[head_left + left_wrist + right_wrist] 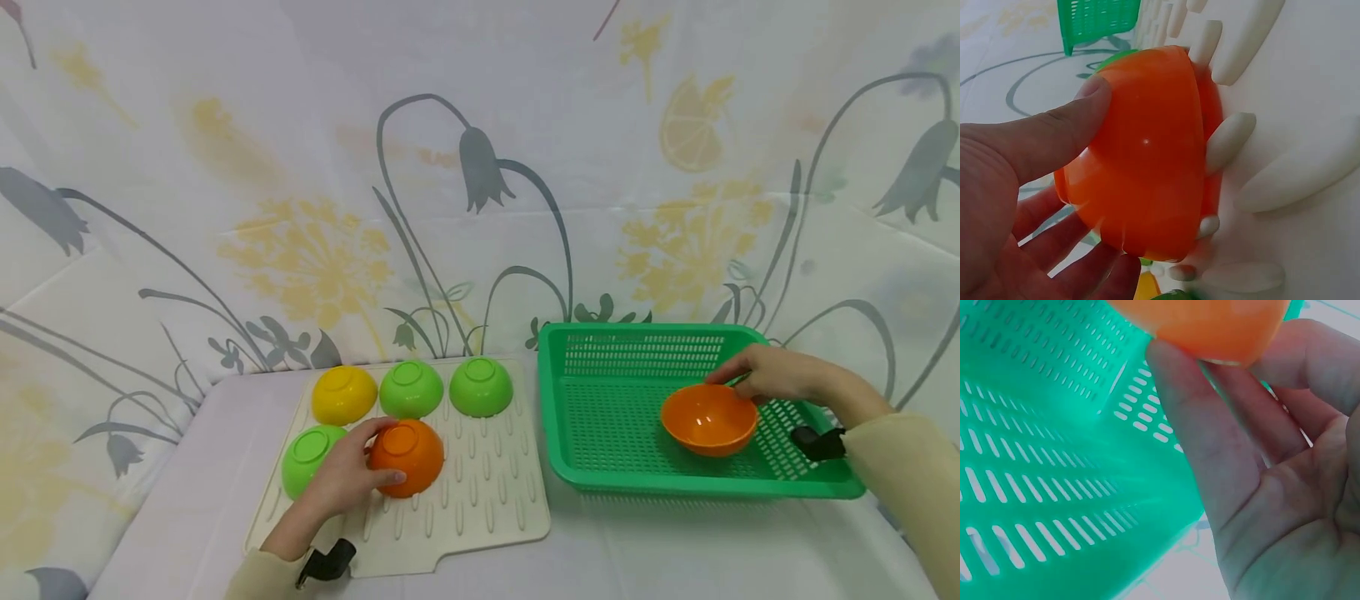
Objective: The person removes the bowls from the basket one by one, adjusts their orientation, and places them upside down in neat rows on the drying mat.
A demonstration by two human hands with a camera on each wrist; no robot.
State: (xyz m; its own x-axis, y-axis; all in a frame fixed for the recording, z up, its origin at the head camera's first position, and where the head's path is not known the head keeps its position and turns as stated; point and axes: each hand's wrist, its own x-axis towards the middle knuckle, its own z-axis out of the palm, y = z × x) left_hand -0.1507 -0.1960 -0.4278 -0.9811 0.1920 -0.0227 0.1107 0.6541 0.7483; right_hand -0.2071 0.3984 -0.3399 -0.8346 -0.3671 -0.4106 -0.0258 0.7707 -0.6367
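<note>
An orange bowl (407, 458) stands upside down on the cream drying mat (495, 508). My left hand (351, 475) holds it from its left side, thumb and fingers spread round the outer wall, as the left wrist view shows too. Over at the green basket (630, 477), my right hand (780, 372) pinches a second orange bowl (708, 421) by its back right side. That bowl faces up inside the basket's outline, its hollow toward the head camera. In the right wrist view, only the lower part of the orange bowl (1210, 328) shows above the fingers.
Also upside down on the mat are a yellow bowl (344, 395) and three green bowls, one of them (307, 458) beside my left hand. Rows of raised ridges (1232, 142) cover the mat. Behind the table hangs a flower-print cloth (315, 167).
</note>
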